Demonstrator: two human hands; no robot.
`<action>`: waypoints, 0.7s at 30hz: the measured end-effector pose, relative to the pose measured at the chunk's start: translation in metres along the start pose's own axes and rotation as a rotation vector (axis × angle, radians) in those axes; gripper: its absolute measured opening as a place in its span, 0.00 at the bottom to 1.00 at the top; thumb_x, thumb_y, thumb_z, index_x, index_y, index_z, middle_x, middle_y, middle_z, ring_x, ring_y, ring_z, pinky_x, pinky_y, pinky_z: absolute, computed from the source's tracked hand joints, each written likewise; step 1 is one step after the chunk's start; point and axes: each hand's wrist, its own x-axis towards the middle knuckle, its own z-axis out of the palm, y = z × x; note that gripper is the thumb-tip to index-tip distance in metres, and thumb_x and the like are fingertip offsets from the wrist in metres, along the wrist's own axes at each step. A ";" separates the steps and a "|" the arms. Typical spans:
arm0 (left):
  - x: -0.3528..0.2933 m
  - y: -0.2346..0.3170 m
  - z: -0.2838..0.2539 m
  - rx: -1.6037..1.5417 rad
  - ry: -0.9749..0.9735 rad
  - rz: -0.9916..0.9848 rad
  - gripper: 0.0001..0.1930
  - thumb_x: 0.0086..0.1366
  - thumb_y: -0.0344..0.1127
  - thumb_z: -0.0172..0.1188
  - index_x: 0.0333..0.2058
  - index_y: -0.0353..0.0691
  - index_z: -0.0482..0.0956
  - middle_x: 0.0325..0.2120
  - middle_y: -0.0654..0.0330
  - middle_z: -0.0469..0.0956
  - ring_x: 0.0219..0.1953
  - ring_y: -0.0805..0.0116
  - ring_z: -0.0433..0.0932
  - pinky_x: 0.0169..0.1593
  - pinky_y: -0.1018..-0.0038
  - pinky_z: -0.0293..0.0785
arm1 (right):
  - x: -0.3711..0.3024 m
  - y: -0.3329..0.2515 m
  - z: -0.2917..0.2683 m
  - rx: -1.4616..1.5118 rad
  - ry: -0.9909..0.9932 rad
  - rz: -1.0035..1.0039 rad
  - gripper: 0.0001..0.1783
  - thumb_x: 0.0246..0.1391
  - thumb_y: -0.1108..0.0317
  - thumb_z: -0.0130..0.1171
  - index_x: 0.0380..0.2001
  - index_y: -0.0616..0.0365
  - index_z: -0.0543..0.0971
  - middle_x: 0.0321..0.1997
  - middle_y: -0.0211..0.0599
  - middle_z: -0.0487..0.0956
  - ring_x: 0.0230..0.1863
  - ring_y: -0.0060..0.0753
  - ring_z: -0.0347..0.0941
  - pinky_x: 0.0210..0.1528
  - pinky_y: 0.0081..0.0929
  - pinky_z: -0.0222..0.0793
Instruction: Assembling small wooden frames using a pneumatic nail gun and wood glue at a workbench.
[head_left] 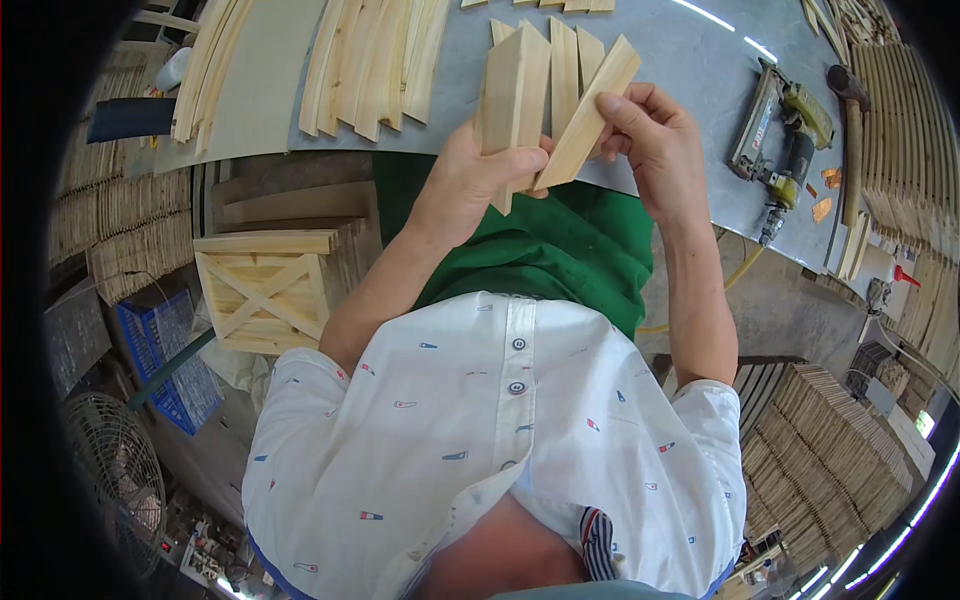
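Observation:
My left hand [455,195] is closed around short, pale wooden pieces [516,95] standing on end above the near edge of the table, its thumb across their lower part. How many pieces are in that grip I cannot tell. With thumb and fingers, my right hand [660,145] grips a wooden slat [585,120] with slanted ends, tilted to the upper right. Its lower end comes close to my left thumb. Behind them, more short slats [564,70] lie on the grey metal tabletop [680,60].
Long wooden slats [375,65] lie at the table's left. A nail gun [785,135] with a yellow hose [742,268] and a hammer [850,130] lie at the right. Below left are a wooden crate [265,285], a blue plastic basket [172,355] and a fan [115,470].

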 end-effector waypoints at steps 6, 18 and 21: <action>0.000 0.000 -0.001 0.119 0.009 -0.032 0.18 0.56 0.32 0.60 0.45 0.34 0.70 0.35 0.58 0.76 0.36 0.71 0.76 0.34 0.75 0.74 | 0.002 0.003 -0.005 0.083 0.021 -0.016 0.11 0.52 0.70 0.61 0.37 0.64 0.75 0.27 0.29 0.75 0.26 0.16 0.69 0.26 0.17 0.64; -0.003 0.004 -0.013 -0.015 0.017 -0.022 0.25 0.63 0.46 0.57 0.51 0.34 0.65 0.38 0.54 0.76 0.36 0.71 0.77 0.33 0.77 0.74 | -0.008 0.005 -0.053 -0.730 0.195 -0.793 0.13 0.51 0.81 0.55 0.41 0.62 0.78 0.47 0.39 0.77 0.47 0.32 0.74 0.48 0.23 0.69; 0.000 0.000 -0.016 -0.071 -0.028 -0.035 0.27 0.65 0.50 0.53 0.52 0.33 0.65 0.39 0.53 0.76 0.36 0.70 0.77 0.33 0.76 0.74 | -0.006 0.027 -0.054 -0.881 0.073 -0.638 0.12 0.48 0.82 0.55 0.38 0.60 0.79 0.50 0.40 0.76 0.51 0.39 0.72 0.53 0.28 0.67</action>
